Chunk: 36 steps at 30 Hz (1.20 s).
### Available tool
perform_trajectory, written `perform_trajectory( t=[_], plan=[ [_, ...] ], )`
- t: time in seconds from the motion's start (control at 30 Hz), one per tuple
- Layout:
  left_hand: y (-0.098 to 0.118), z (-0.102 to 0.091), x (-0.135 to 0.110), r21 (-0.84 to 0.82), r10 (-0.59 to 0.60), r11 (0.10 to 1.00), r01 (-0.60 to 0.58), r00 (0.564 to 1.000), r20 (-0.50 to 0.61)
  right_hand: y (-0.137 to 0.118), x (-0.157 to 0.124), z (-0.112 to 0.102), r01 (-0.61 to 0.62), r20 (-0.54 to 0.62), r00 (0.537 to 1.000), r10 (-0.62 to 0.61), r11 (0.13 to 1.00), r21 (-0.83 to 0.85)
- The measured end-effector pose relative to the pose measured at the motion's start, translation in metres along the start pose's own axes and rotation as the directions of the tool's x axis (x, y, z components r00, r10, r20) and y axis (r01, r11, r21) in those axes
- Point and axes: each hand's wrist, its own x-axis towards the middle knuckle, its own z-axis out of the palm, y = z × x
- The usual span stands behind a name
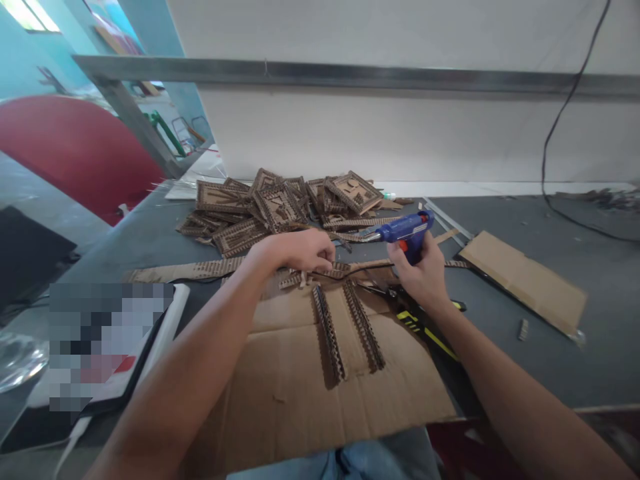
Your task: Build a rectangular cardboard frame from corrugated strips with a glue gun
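My right hand point(425, 277) grips a blue hot glue gun point(403, 230), its metal nozzle pointing left and a finger near the orange trigger. Left of it, my left hand point(306, 250) is closed with fingers curled down over small corrugated scraps point(293, 279); whatever is between the fingertips is hidden. Below both hands lies a large cardboard sheet point(285, 373). Two corrugated cardboard strips, a left one point(329, 333) and a right one point(364, 327), lie lengthwise on that sheet. Under my right forearm rests a tool with black-and-yellow handles point(423, 330), partly covered.
Behind the hands is a pile of small framed cardboard pieces point(280, 203). A flat cardboard piece point(525, 280) lies at the right on the grey table point(500, 373). At the left are a blurred-out device point(167, 310) and clear plastic point(23, 360). A dark cord point(547, 143) hangs down the wall.
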Motion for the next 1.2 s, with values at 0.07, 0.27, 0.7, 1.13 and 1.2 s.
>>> perform_trajectory(
  t=[0.07,0.27,0.7,1.13,1.2],
  plan=[
    [-0.004,-0.004,-0.004,0.065,-0.024,0.998,0.028,0.998,-0.062,0.0,-0.001,-0.001,0.022,0.015,1.0,-0.022,0.999,-0.024],
    [-0.018,-0.004,-0.013,0.131,-0.111,0.985,0.116,0.993,-0.04,-0.005,-0.002,-0.005,0.123,0.151,0.985,-0.089,0.964,-0.235],
    [0.001,-0.014,-0.024,0.14,-0.204,0.967,0.214,0.975,-0.083,-0.001,-0.005,-0.002,0.433,0.336,0.886,-0.32,0.829,-0.354],
    [0.025,-0.034,-0.043,0.186,-0.248,0.955,0.23,0.965,0.082,0.005,-0.006,-0.001,0.587,0.357,0.797,-0.487,0.762,-0.272],
    [0.027,-0.037,-0.046,0.181,-0.276,0.949,0.257,0.957,0.088,0.005,-0.006,-0.001,0.596,0.35,0.791,-0.502,0.762,-0.254]
  ],
)
